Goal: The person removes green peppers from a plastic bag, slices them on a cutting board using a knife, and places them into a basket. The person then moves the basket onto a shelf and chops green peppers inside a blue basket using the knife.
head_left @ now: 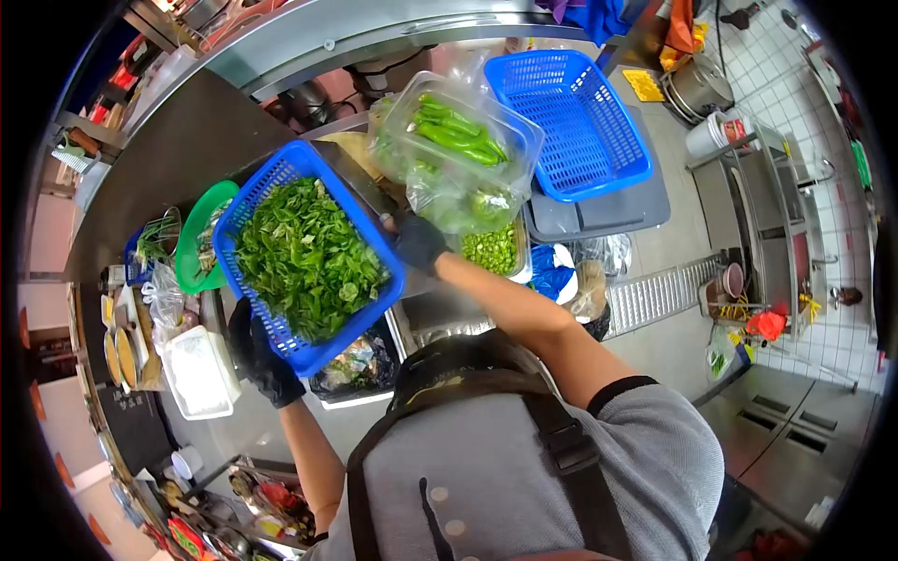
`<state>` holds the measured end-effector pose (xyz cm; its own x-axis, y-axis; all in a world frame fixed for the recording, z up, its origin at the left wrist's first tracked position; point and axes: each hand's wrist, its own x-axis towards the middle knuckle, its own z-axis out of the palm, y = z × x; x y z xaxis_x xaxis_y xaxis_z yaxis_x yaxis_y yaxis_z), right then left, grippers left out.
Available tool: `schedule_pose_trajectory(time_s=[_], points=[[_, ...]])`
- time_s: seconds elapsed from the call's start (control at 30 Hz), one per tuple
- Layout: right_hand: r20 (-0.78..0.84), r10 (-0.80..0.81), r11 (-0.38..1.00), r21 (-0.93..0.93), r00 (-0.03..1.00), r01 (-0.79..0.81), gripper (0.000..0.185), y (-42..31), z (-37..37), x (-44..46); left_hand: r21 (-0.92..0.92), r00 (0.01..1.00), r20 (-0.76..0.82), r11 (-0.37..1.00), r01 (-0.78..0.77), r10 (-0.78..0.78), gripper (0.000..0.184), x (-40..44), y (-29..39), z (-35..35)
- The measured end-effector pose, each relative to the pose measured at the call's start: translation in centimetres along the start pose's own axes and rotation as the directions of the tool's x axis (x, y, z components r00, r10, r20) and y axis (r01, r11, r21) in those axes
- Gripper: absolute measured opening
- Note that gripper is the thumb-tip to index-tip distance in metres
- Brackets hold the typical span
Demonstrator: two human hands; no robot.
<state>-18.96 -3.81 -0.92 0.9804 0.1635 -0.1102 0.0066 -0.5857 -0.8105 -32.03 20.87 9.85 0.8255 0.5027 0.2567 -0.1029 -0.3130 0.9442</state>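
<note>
A blue plastic basket (382, 241) full of chopped green leaves (304, 257) sits tilted in front of me. My left hand (265, 353), in a black glove, is closed on its lower left side. At the opposite side my black-gloved right hand (419, 243) is closed against the rim, its fingertips partly hidden. Beyond that hand, a clear plastic container (524, 140) holds long green peppers (456, 129), with a clear bag around and under it. Chopped green pieces (491, 251) fill a tray below the bag. Under the basket's near end, a black-lined bin (360, 360) holds scraps.
A second blue basket (575, 126) rests on a grey lid (650, 201) at the upper right. On the left are a green colander (192, 252) and a white box (201, 374). A floor grate (659, 294) and steel shelving (762, 224) lie to the right.
</note>
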Motion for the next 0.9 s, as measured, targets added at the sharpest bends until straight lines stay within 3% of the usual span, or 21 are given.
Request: schedule_pose_trajectory(time_s=[0.03,0.07,0.1,0.13,0.17,0.2,0.23,0.27,0.3,0.33,0.4,0.47,0.53,0.57,0.63,0.67,0.7,0.8,0.83,0.87,0.9], points=[[0.013,-0.017,1.0,0.004,1.0,0.017,0.039,0.9,0.7,0.8,0.189,0.991,0.022,0.973,-0.134,0.133,0.035,0.2,1.2,1.5],[0.028,-0.035,0.999,0.007,0.999,0.035,0.039,1.6,0.9,1.4,0.253,0.975,0.07,0.941,-0.223,0.212,0.034,0.4,2.3,3.4],[0.075,-0.045,0.998,0.053,0.996,0.041,0.039,1.3,0.1,1.0,0.224,0.963,0.117,0.938,-0.264,0.243,0.032,1.5,1.5,5.0],[0.107,-0.053,0.995,0.087,0.993,0.044,0.038,1.2,-0.3,1.0,-0.015,0.988,0.105,0.993,-0.114,0.115,0.031,1.5,3.7,8.5],[0.136,-0.062,0.992,0.119,0.989,0.046,0.037,1.2,-0.7,1.1,0.114,0.956,0.197,0.964,-0.241,0.216,0.031,1.9,5.5,11.4],[0.163,-0.071,0.987,0.152,0.984,0.046,0.036,1.1,-1.1,1.1,0.248,0.887,0.343,0.881,-0.403,0.309,0.031,3.0,7.1,14.5],[0.151,-0.062,0.982,0.186,0.987,0.033,0.037,0.8,-1.6,0.8,0.176,0.799,0.455,0.84,-0.513,0.393,0.03,3.9,8.4,17.8],[0.138,-0.05,0.976,0.216,0.989,0.02,0.038,0.7,-2.3,0.4,0.188,0.663,0.571,0.709,-0.68,0.484,0.029,5.4,8.5,21.1],[0.124,-0.036,0.97,0.244,0.992,0.005,0.039,0.8,-2.9,0.1,0.101,0.558,0.684,0.697,-0.71,0.47,0.026,6.8,7.8,24.9],[0.126,-0.091,0.962,0.269,0.988,0.054,0.04,1.9,-3.0,0.3,0.055,0.416,0.762,0.591,-0.805,0.496,0.022,8.0,6.7,28.7],[0.123,-0.203,0.936,0.316,0.971,0.155,0.042,4.3,-2.5,0.7,0.035,0.185,0.949,0.495,-0.868,0.256,0.029,9.7,3.3,35.4],[0.167,-0.195,0.936,0.325,0.966,0.133,0.05,4.5,-3.2,0.0,0.116,0.089,0.992,0.338,-0.934,-0.094,0.031,8.9,3.8,39.6],[0.144,-0.265,0.879,0.443,0.953,0.177,0.055,4.5,-4.0,-0.8,0.14,0.081,0.967,0.242,-0.96,-0.241,0.032,8.1,3.4,42.1],[0.144,-0.303,0.837,0.513,0.942,0.191,0.058,3.9,-5.4,-1.4,0.152,0.084,0.945,0.196,-0.969,-0.316,0.032,7.9,3.6,42.5],[0.191,-0.32,0.793,0.59,0.928,0.153,0.048,4.9,-5.4,-1.7,0.227,0.174,0.967,0.311,-0.923,-0.187,0.032,8.8,3.9,42.3],[0.136,-0.319,0.841,0.498,0.938,0.213,0.041,5.0,-5.6,-2.2,0.266,0.236,0.964,0.368,-0.891,-0.126,0.032,9.2,3.9,41.4],[0.08,-0.316,0.881,0.395,0.945,0.261,0.035,5.1,-5.8,-2.7,0.181,0.285,0.94,0.437,-0.881,0.187,0.03,9.9,4.3,39.4],[0.5,-0.191,0.767,0.613,0.844,-0.189,0.051,6.4,-7.4,-2.7,0.295,0.661,0.638,0.668,-0.683,0.394,0.022,10.3,8.9,32.9],[0.281,-0.399,0.768,0.623,0.873,0.151,0.044,7.1,-8.0,-2.9,0.222,0.775,0.498,0.806,-0.548,0.389,0.023,9.8,9.5,30.1],[0.235,-0.427,0.782,0.581,0.873,0.226,0.038,7.3,-8.7,-3.2,0.108,0.868,0.35,0.906,-0.41,0.351,0.025,9.0,9.8,27.2],[0.189,-0.454,0.792,0.532,0.871,0.297,0.032,7.1,-9.6,-3.5,-0.112,0.961,0.224,0.984,-0.141,0.164,0.024,7.8,10.0,24.8]])
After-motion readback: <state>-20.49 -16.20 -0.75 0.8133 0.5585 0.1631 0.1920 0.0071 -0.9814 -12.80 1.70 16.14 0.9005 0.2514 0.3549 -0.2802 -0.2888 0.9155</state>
